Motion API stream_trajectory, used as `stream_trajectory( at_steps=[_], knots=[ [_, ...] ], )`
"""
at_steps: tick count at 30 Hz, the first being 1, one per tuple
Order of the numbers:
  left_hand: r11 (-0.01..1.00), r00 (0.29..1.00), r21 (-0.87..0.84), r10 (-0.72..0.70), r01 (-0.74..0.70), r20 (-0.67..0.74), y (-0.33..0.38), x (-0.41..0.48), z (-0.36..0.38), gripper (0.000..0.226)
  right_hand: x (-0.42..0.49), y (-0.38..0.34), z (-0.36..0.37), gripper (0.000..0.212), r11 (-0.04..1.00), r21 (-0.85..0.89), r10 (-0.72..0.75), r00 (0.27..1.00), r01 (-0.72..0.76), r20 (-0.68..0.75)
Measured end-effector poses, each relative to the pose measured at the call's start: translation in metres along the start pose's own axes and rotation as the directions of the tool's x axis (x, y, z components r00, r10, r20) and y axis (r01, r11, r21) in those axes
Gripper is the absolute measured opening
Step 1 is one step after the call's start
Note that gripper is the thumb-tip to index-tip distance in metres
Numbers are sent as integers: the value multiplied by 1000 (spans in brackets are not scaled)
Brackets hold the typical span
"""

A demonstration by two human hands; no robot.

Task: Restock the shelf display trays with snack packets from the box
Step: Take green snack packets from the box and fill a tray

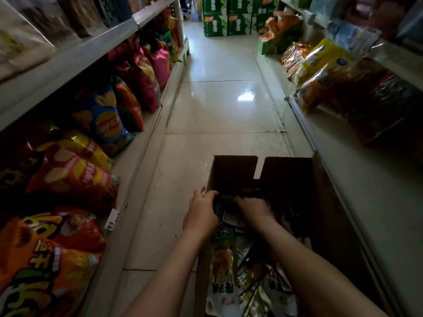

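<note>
The left hand [201, 211] and right hand [253, 208], close together, gripped a dark snack packet [220, 203] inside the box [233, 172], other packets [223, 255] lying beneath the wrists; light, soft and slick, it probably wanted pinching by its sealed edges, not crushing at the middle.

Brown box [233, 172], green/yellow pkts [223, 255]; blue chip bag [104, 120], red chip bag [75, 177].

Dim shop aisle running toward 12 o'clock.
A pale tiled floor [224, 115] is catching a bright glare [246, 96] near centre. A grey shelf [68, 65] is lining 9 o'clock, stocked with chip bags [103, 120]. Another shelf [370, 191] is lining 3 o'clock, and green cartons [226, 17] are standing stacked at 12 o'clock.
</note>
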State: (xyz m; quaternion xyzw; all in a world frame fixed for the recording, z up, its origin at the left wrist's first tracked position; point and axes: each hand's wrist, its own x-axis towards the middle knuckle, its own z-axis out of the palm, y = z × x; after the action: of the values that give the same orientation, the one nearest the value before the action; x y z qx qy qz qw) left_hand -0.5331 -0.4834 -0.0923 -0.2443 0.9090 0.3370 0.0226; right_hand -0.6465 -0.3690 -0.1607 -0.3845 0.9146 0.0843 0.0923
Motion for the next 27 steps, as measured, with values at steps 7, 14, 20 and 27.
stream_trajectory(
  at_steps=[7, 14, 20, 27],
  knots=[
    [999, 1000, 51, 8, -7, -16, -2, 5, 10, 53, -68, 14, -44, 18, 650, 755, 285, 949, -88, -135],
    [986, 954, -156, -96, 53, -283, 49, -13, -2, 38, -115, 38, -129, 17, 153, 988, 389, 920, -8, -52],
    [591, 945, -760, -7, 268, 327, 115, -12, -51, 54, -140, 53, -158, 25, -396, 908, 358, 934, 137, 15],
    [434, 940, -872, 136, 226, 312, 115, -34, -76, 53, -167, 44, -163, 40, -526, 844, 174, 985, 102, -11]
  ],
)
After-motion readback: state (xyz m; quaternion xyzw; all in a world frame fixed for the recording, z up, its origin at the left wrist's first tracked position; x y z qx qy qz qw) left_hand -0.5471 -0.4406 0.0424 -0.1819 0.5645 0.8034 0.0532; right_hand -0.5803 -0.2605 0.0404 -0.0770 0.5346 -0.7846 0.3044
